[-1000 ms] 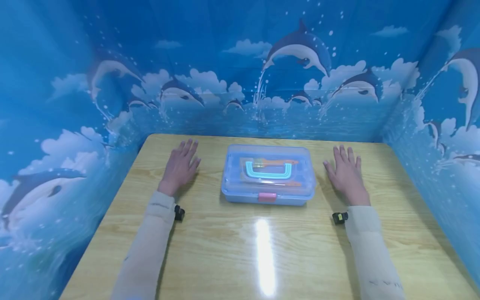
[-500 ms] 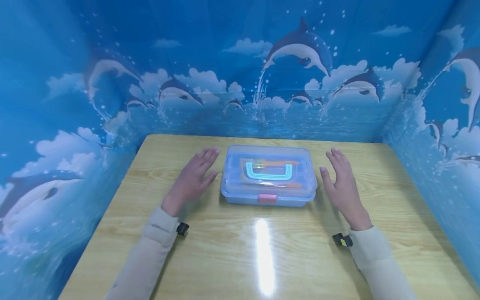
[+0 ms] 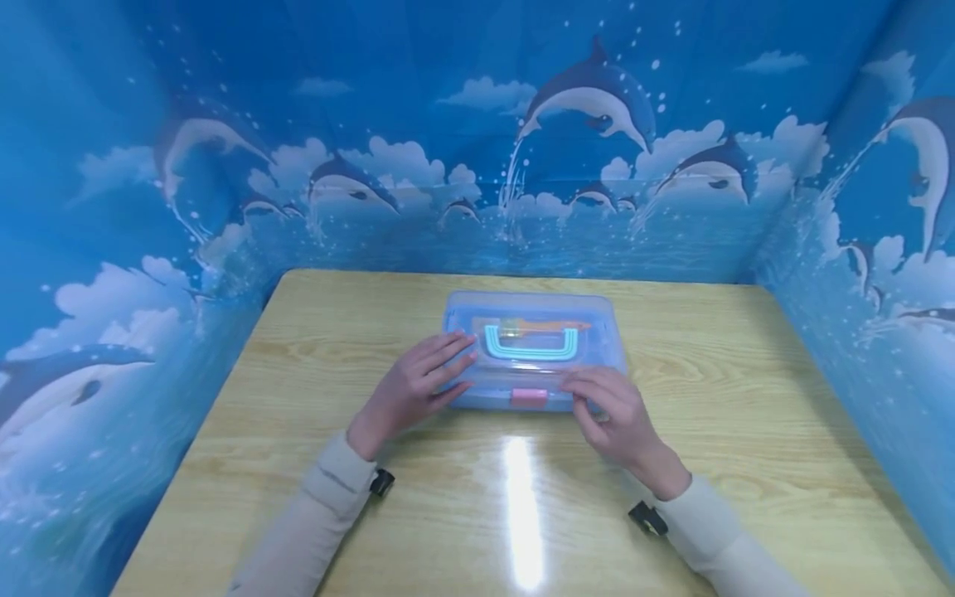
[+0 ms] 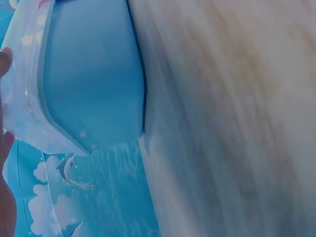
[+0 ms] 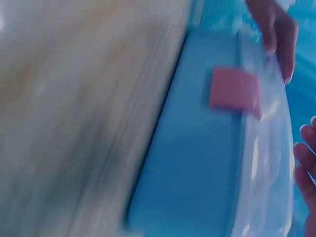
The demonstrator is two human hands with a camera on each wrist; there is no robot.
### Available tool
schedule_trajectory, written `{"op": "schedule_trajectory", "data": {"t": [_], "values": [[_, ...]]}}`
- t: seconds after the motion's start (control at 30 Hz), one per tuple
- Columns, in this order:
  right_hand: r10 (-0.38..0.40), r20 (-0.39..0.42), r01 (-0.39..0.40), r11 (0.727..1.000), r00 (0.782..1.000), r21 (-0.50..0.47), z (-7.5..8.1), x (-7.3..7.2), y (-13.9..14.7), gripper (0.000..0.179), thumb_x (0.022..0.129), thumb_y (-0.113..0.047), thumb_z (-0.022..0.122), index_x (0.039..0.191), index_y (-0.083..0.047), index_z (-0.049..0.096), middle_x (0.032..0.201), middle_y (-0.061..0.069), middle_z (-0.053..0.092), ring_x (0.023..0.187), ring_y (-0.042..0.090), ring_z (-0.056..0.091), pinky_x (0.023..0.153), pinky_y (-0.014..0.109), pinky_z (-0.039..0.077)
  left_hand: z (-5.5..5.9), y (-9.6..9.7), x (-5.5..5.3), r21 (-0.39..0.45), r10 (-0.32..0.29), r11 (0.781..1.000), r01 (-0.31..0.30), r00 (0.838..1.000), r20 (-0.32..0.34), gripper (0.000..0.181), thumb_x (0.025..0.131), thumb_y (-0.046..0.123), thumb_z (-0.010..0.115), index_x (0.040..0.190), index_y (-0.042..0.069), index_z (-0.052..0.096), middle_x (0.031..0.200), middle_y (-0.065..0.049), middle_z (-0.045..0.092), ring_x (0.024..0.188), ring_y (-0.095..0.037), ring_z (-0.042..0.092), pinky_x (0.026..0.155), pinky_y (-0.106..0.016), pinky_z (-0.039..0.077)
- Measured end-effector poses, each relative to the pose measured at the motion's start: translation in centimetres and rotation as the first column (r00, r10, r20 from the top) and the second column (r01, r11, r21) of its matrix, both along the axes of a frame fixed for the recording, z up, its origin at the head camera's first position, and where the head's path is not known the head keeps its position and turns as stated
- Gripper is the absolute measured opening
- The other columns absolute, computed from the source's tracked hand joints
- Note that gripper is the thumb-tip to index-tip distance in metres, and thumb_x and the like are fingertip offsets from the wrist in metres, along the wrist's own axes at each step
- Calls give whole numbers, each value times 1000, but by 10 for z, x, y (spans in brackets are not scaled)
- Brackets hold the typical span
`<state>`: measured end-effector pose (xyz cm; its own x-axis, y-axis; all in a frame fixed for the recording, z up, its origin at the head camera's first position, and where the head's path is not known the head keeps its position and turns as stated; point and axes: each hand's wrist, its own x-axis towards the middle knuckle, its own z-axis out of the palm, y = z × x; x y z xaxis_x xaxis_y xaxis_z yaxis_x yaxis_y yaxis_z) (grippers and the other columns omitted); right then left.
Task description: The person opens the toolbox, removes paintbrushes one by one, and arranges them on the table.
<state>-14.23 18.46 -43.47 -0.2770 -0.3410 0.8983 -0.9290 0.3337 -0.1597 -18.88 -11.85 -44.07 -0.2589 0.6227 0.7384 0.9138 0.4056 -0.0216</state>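
A blue plastic storage box [image 3: 537, 303] with a clear lid stands on the table, lid down. It has a light-blue handle [image 3: 531, 352] on top and a pink latch [image 3: 528, 398] at the front. Through the lid an orange-handled paintbrush [image 3: 548, 326] shows. My left hand [image 3: 418, 377] lies at the box's left end, fingers extended over the lid and thumb near the front edge. Close to the front right corner is my right hand [image 3: 615, 419], its fingers slightly bent beside the lid; in the right wrist view its fingers [image 5: 307, 153] hold nothing.
The wood-grain table [image 3: 388, 531] carries a bright light reflection in front of the box. A blue dolphin-print cloth [image 3: 418, 240] hangs along the back and both sides. Small black cameras [image 3: 381, 482] sit on both wrists.
Both hands have come inward from either side of the table to the box, the left onto its left end, the right to its front right corner. The box has stayed in place.
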Motion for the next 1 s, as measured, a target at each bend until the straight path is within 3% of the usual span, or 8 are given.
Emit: {"op": "schedule_trajectory", "data": {"t": [0.13,0.2,0.43,0.53,0.7,0.77,0.93,1.0], "values": [[68,160,-85,991,985,107,-2,14,-15,23,78,2,54,95,0,68,98,13,69,88,27,65,84,34,53,-3,3,2,-33,10,999,-10,1000,11,47,78,19,74,122,6,61,129,-12,57,121,-29,51,101,-48,42],[29,327,-99,975,945,199,-5,20,-19,26,82,-3,57,107,-4,66,113,10,66,102,24,61,92,35,49,-4,4,3,-51,29,998,-28,999,26,48,78,18,74,123,7,61,131,-11,56,123,-29,49,102,-49,40],[-210,756,-229,873,620,430,-24,38,-28,45,94,-33,53,132,-8,50,131,2,55,121,15,49,104,38,40,-5,2,8,-100,88,992,-80,993,78,50,79,18,74,126,11,58,137,-8,51,129,-26,44,109,-45,33],[-165,840,-281,894,517,349,-30,41,-31,50,95,-36,51,135,-5,46,127,4,57,114,15,54,100,36,44,-6,1,10,-106,92,991,-83,992,82,50,79,18,73,126,11,58,136,-8,51,129,-25,43,110,-44,32],[-88,900,-289,930,426,228,-31,44,-33,54,96,-35,50,136,-1,42,121,7,59,103,16,58,93,33,50,-5,1,10,-108,96,990,-87,991,89,49,79,17,74,125,10,59,136,-8,52,129,-25,44,109,-43,33],[-59,928,-267,949,367,166,-30,44,-33,52,96,-33,50,136,0,42,120,9,60,101,17,60,91,32,51,-4,1,11,-112,105,989,-94,990,98,49,79,17,74,126,11,58,136,-7,51,129,-25,43,110,-43,33],[76,986,-200,979,146,-46,-33,40,-31,49,98,-30,47,135,2,43,115,17,62,93,28,64,84,33,55,-1,3,13,-85,89,993,-78,987,133,51,77,14,75,125,9,59,134,-8,53,128,-26,44,108,-45,35],[122,989,-174,979,82,-107,-34,39,-28,50,98,-30,45,135,4,42,111,21,62,89,31,64,81,36,55,0,4,13,-73,67,996,-56,986,153,52,76,11,76,125,8,59,134,-9,53,128,-27,45,107,-47,35]]}}
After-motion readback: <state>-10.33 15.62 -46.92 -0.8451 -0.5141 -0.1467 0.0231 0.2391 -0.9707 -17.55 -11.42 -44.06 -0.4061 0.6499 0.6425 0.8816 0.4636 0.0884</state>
